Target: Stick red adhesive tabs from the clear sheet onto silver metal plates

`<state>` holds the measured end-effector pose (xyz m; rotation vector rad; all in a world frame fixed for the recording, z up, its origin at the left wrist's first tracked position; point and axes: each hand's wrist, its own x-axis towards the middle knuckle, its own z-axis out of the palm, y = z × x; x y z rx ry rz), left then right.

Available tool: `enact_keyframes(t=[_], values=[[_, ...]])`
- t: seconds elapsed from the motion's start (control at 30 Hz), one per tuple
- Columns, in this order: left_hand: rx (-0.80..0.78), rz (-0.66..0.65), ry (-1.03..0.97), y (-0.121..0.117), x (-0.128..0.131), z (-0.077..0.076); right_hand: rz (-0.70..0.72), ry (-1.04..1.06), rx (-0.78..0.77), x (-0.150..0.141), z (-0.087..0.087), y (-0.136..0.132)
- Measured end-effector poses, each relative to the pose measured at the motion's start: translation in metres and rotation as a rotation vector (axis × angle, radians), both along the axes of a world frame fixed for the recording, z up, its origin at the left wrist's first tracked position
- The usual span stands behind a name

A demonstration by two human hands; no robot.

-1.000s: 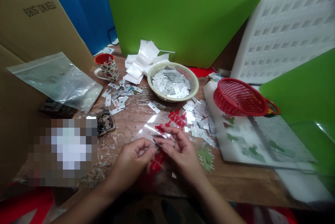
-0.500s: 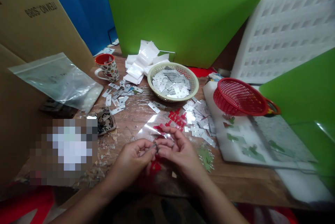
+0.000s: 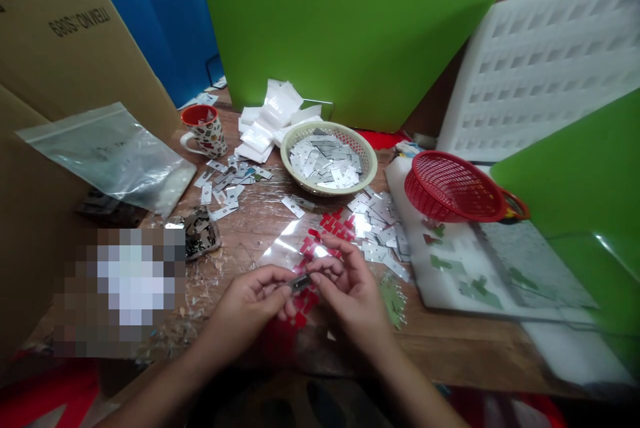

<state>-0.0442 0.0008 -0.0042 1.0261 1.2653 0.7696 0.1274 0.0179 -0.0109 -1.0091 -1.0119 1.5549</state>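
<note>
Left-hand grip: thumb and fingertips pinched together on the left end of a small plate.
Right-hand grip: thumb and finger nearly together at the plate's right end; upper fingers loosely curled, apart from it.
Plate position: between both hands, above a clear sheet.
Plate form: flat, oblong, dark grey.
Sheet: glossy film, blocky red shapes.
Loose pieces: silvery, flat, rectangular, heaped beside the sheet.
Basket: round, cream, perforated; contains similar pieces.
Desk: brown, wood-grained.
</note>
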Motion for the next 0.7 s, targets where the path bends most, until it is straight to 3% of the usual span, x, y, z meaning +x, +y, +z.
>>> enact_keyframes(t=[0.17, 0.23, 0.5, 0.7], values=[[0.782, 0.077, 0.407, -0.006, -0.006, -0.003, 0.004, 0.099, -0.121, 0.002, 0.001, 0.002], [0.938, 0.060, 0.473, -0.008, -0.009, -0.004, 0.011, 0.140, -0.173, 0.002, 0.001, 0.002], [0.939, 0.131, 0.486, -0.008, -0.011, -0.019, 0.002, 0.125, -0.222, -0.004, -0.001, 0.000], [0.879, 0.136, 0.487, -0.007, -0.010, -0.021, -0.019, 0.093, -0.216, -0.005, 0.000, 0.001]])
